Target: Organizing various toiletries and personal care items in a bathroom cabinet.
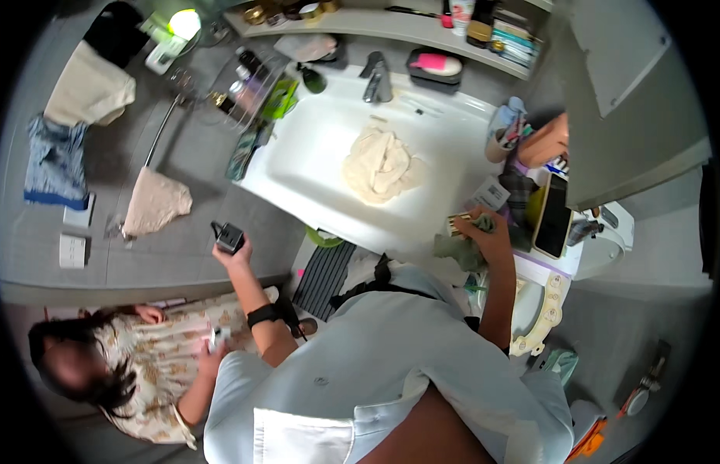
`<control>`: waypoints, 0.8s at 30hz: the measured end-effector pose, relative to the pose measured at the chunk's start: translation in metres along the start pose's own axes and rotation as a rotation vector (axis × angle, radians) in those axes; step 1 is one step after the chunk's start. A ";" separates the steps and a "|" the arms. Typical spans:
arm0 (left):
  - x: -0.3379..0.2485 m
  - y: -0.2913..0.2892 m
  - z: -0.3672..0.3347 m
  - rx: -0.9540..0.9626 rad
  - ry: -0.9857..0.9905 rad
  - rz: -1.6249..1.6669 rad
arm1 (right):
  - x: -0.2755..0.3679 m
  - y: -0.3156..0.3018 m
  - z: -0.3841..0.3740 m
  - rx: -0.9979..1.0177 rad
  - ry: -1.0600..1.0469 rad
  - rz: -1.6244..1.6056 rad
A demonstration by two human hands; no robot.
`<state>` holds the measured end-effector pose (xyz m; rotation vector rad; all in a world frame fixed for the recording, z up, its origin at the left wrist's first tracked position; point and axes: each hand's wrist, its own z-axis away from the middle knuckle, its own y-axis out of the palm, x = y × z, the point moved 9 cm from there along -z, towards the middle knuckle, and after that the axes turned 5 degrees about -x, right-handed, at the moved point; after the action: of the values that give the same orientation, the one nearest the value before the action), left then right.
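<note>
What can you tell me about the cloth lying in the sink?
The cloth is cream-coloured and soft-looking, crumpled into a loose, twisted heap with deep folds. It lies in the basin of the white sink, right of its middle and just below the metal faucet. It rests only on the basin; neither of the hands touches it. Whether it is wet cannot be told.

One white sink (298, 166), one faucet (377, 77), one cream cloth (382, 165) in the basin, one dark phone (552, 215), two hanging towels (89, 89)
</note>
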<state>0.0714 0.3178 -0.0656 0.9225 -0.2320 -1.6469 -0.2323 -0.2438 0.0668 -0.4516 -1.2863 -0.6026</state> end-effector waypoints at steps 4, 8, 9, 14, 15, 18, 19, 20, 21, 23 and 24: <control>0.021 0.038 0.053 0.252 -0.015 -0.193 | 0.006 0.005 0.001 0.040 -0.018 0.004; 0.037 0.074 0.124 0.378 0.134 -0.484 | -0.006 0.014 -0.009 0.057 0.011 0.113; 0.045 0.078 0.129 0.460 0.051 -0.491 | -0.007 0.018 -0.011 0.071 0.006 0.177; 0.095 0.091 0.158 0.563 -0.197 -0.388 | 0.013 0.046 -0.019 0.085 -0.045 0.384; 0.101 0.094 0.165 0.563 -0.198 -0.389 | 0.019 0.054 -0.022 0.093 -0.088 0.438; 0.117 0.102 0.180 0.660 -0.301 -0.359 | 0.049 0.076 -0.024 0.051 -0.239 0.370; 0.119 0.105 0.180 0.661 -0.301 -0.357 | 0.066 0.080 -0.025 -0.001 -0.336 0.300; 0.125 0.107 0.184 0.674 -0.342 -0.342 | 0.071 0.088 -0.030 0.037 -0.351 0.201; 0.131 0.111 0.189 0.690 -0.382 -0.328 | 0.076 0.095 -0.035 0.039 -0.355 0.200; 0.133 0.117 0.199 0.723 -0.348 -0.343 | 0.098 0.104 -0.039 0.013 -0.478 0.114; 0.140 0.119 0.208 0.734 -0.420 -0.344 | 0.093 0.110 -0.049 0.048 -0.521 0.191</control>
<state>0.0179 0.0890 0.0831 1.1843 -1.0681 -2.1135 -0.1097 -0.2053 0.1482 -0.7132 -1.7224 -0.2976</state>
